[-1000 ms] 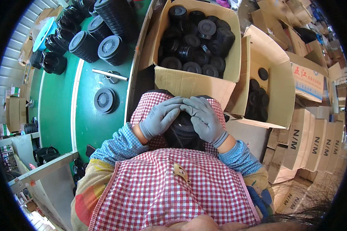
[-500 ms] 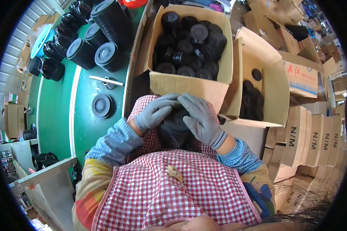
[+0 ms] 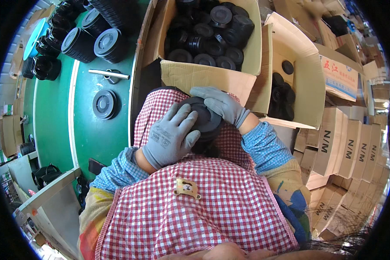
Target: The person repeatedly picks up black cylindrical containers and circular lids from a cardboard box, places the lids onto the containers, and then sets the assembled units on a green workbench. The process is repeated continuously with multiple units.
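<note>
A black container topped by a round black lid (image 3: 209,120) stands between my legs against the checked apron; most of its body is hidden in shadow. My left hand (image 3: 169,136), in a grey glove, has its fingers bent over the lid's left side, with the thumb along the near edge. From the far right side, my gloved right hand (image 3: 221,105) curls round the lid's rim, some fingers lying on top. Beyond my knees, an open cardboard box (image 3: 203,78) holds many round black lidded pieces (image 3: 221,15).
Left of me runs a green workbench (image 3: 58,130) with a grey disc-shaped lid (image 3: 104,104), a metal bar (image 3: 109,74) and stacks of lids (image 3: 107,43). A second open carton (image 3: 310,86) with black round pieces stands at right. Cartons (image 3: 325,143) are stacked farther right.
My left hand has come nearer and down onto the lid's left side. The right hand has shifted slightly right, and the lid's top now shows between them. The view has tilted down.
</note>
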Tool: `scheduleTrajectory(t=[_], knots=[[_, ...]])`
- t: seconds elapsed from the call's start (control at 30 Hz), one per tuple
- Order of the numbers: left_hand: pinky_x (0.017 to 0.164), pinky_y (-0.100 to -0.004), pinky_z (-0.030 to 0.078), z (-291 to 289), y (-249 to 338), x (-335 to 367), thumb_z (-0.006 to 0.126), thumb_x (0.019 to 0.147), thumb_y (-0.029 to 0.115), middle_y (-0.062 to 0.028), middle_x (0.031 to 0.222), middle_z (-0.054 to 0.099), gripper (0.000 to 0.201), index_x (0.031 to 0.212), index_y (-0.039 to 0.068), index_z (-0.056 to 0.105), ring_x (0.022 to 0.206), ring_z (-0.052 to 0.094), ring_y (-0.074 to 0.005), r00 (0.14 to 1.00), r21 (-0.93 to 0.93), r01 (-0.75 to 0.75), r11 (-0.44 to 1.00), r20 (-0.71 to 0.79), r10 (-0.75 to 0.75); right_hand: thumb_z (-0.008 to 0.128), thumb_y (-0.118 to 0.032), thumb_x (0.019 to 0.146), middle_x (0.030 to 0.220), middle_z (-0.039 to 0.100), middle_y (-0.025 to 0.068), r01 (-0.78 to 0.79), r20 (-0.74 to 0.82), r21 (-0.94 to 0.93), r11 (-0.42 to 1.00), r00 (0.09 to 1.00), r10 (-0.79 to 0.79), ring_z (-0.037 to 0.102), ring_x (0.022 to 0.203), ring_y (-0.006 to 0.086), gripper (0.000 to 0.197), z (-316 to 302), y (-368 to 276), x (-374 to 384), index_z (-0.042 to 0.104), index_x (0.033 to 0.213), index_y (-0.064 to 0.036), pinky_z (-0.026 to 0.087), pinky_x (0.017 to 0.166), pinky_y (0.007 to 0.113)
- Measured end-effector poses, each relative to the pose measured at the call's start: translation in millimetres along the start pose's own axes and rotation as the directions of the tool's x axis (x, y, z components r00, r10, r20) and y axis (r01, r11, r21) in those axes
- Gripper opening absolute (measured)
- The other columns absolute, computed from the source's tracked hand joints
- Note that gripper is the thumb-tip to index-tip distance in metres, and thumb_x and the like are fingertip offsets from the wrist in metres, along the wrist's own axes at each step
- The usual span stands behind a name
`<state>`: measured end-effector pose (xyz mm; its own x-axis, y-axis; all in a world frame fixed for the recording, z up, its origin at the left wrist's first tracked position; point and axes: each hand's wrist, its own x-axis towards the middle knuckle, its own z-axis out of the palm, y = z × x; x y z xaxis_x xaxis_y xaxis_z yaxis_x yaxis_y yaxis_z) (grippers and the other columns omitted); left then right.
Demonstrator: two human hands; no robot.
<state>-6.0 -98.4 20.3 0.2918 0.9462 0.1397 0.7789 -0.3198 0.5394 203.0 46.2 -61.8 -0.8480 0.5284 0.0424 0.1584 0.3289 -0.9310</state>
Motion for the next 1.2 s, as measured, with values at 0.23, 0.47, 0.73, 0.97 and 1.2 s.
scheduleTrajectory(t=[0.23, 0.47, 0.73, 0.97, 1.2], knots=[[0.116, -0.0406, 0.038, 14.2, -93.3, 40.7, 0.054, 0.101, 0.023, -0.0223, 0.151, 0.047, 0.051, 0.147, 0.001, 0.048, 0.140, 0.047, -0.0327, 0.911, -0.816, 0.356, 0.455, 0.411, 0.025, 0.049, -0.061, 0.096, 0.160, 0.031, 0.0265, 0.081, 0.078, -0.571, 0.817, 0.996, -0.044, 0.027, 0.149, 0.0444, 0.089, 35.0, -94.6, -31.3, 0.030, 0.157, 0.0005, 0.017, 0.124, 0.055], [0.102, -0.0398, 0.049, 21.7, -73.8, 70.2, 0.056, 0.103, 0.029, -0.0168, 0.125, 0.067, 0.038, 0.131, 0.003, 0.061, 0.116, 0.064, -0.0311, 0.920, -0.690, 0.317, 0.651, 0.390, -0.035, 0.068, -0.073, 0.073, 0.167, 0.022, 0.0152, 0.211, 0.285, -0.637, 0.741, 0.958, -0.028, 0.016, 0.155, 0.0379, 0.107, -30.5, -63.1, -2.4, 0.033, 0.160, -0.0219, 0.003, 0.125, 0.056], [0.101, -0.0426, 0.050, -1.1, -81.1, 125.7, 0.060, 0.100, 0.028, -0.0132, 0.131, 0.065, 0.036, 0.131, 0.011, 0.062, 0.117, 0.064, -0.0304, 0.843, -0.279, 0.164, 0.946, 0.539, 0.012, 0.066, -0.068, 0.078, 0.160, 0.036, 0.0155, 0.563, 0.361, -0.495, 0.662, 0.826, -0.433, 0.027, 0.150, 0.0382, 0.090, -19.4, -65.3, 22.1, 0.050, 0.149, -0.0143, 0.014, 0.120, 0.061], [0.083, -0.0492, 0.054, 27.8, -65.2, 155.8, 0.058, 0.100, 0.042, -0.0166, 0.129, 0.063, 0.042, 0.124, 0.008, 0.066, 0.108, 0.066, -0.0349, 0.761, -0.062, 0.196, 0.979, 0.639, -0.112, 0.055, -0.063, 0.092, 0.162, 0.035, 0.0149, 0.583, 0.363, -0.467, 0.665, 0.812, -0.458, 0.024, 0.152, 0.0370, 0.073, 38.1, -92.0, 32.4, 0.051, 0.147, -0.0162, 0.010, 0.123, 0.060], [0.103, -0.0455, 0.050, 82.8, -131.0, 82.1, 0.065, 0.098, 0.036, -0.0126, 0.137, 0.060, 0.046, 0.132, 0.005, 0.060, 0.125, 0.060, -0.0299, 0.926, -0.452, -0.017, 0.892, 0.330, 0.185, 0.067, -0.066, 0.079, 0.159, 0.035, 0.0221, 0.430, 0.369, -0.515, 0.742, 0.892, -0.261, 0.020, 0.152, 0.0410, 0.080, -20.4, -61.1, 24.2, 0.058, 0.141, -0.0171, 0.012, 0.121, 0.060]])
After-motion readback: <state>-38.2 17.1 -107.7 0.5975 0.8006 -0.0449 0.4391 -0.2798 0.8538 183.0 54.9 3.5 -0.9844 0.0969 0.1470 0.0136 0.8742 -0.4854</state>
